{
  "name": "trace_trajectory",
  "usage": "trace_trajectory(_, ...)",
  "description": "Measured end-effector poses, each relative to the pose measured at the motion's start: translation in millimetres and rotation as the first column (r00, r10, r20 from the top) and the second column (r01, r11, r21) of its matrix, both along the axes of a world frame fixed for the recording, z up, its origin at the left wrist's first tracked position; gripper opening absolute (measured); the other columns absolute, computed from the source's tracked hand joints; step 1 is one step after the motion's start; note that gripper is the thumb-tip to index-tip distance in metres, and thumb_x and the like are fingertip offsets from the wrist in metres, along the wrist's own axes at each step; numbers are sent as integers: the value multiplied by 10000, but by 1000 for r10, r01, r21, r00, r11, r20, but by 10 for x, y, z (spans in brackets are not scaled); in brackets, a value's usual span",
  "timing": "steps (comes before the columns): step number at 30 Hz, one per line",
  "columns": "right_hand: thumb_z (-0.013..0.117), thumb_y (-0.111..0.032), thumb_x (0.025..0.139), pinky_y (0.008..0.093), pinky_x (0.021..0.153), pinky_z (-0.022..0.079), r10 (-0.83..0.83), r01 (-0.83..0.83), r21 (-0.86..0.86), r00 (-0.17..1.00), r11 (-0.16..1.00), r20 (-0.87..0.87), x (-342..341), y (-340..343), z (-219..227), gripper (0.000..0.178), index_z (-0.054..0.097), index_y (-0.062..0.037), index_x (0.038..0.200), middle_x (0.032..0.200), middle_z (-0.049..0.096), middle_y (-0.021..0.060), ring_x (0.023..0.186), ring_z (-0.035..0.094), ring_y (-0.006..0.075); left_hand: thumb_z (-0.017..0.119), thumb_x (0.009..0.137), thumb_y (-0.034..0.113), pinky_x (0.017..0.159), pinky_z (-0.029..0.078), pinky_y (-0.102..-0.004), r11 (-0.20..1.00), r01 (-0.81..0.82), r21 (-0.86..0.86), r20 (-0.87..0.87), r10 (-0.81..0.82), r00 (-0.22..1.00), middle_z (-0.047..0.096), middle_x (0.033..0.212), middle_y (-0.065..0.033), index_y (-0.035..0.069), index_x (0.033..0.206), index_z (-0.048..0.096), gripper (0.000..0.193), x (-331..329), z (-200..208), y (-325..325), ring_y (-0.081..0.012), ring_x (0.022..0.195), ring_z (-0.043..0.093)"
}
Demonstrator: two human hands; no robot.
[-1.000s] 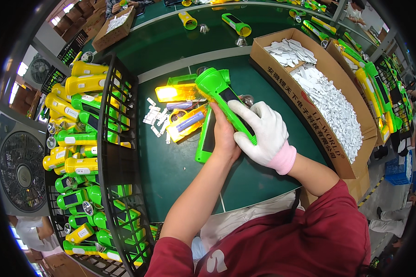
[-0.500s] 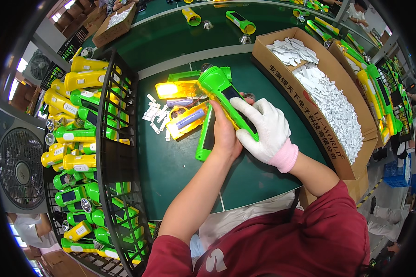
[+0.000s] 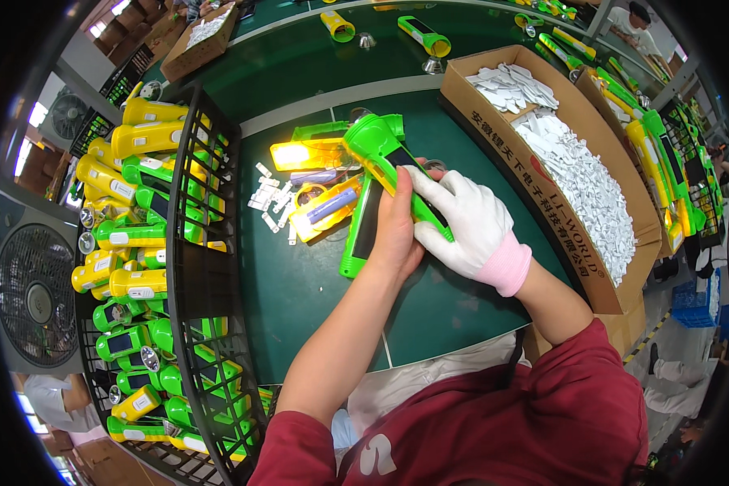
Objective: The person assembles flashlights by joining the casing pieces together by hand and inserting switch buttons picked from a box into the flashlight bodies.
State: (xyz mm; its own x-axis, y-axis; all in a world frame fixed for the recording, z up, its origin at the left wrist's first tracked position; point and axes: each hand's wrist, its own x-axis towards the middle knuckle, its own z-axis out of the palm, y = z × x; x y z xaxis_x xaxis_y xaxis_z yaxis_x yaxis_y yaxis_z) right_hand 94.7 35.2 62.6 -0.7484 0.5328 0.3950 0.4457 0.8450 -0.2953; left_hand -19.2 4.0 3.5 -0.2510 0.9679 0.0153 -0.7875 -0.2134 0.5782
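A green and yellow flashlight (image 3: 371, 135) with a dark panel is held over the table, its wide head pointing up and left. My bare left hand (image 3: 395, 231) is wrapped around its body from the left. My right hand (image 3: 466, 220), in a white glove with a pink cuff, is closed over the panel side, fingers on the body. Below them, partly hidden, lies another green casing (image 3: 352, 255) with a dark panel. Just left are an opened yellow casing (image 3: 308, 231) with a blue cylindrical battery (image 3: 332, 206) and a lit yellow part (image 3: 306, 155).
Small white plastic pieces (image 3: 269, 197) lie scattered on the green table (image 3: 300, 324). At left stands a black crate (image 3: 206, 316) full of flashlights, beside a fan (image 3: 36, 296). A cardboard box (image 3: 535, 174) of white parts is at right. More flashlights (image 3: 424, 36) lie beyond.
The held flashlight has shifted slightly left, and both hands keep their grip on it. The pieces on the table look the same.
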Motion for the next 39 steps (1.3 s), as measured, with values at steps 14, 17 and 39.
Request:
trace_trajectory(14,571,-235,821,389,632,483,-89,115,-115,974,987,210,1018,-353,556,145,578,-96,860,774,547,92,694,588,276,520,916,228,898,457,-406,979,200,42,-123,-193,973,511,1043,-96,64,1181,392,336,44,-35,-38,-218,923,542)
trace_trajectory(17,535,-174,817,402,703,488,-122,135,-151,988,979,89,1207,128,766,134,618,-78,861,811,604,112,743,606,304,510,918,229,877,462,-402,963,267,27,-137,-261,956,497,1053,-93,96,1214,365,356,90,-44,-62,-218,924,541)
trace_trajectory(39,499,-287,892,448,667,471,-292,286,70,951,956,97,864,685,761,209,581,-95,912,803,619,183,775,603,357,560,859,89,744,498,-339,978,206,-30,-186,-208,960,486,1066,-113,86,1313,278,535,133,39,1,-190,843,563)
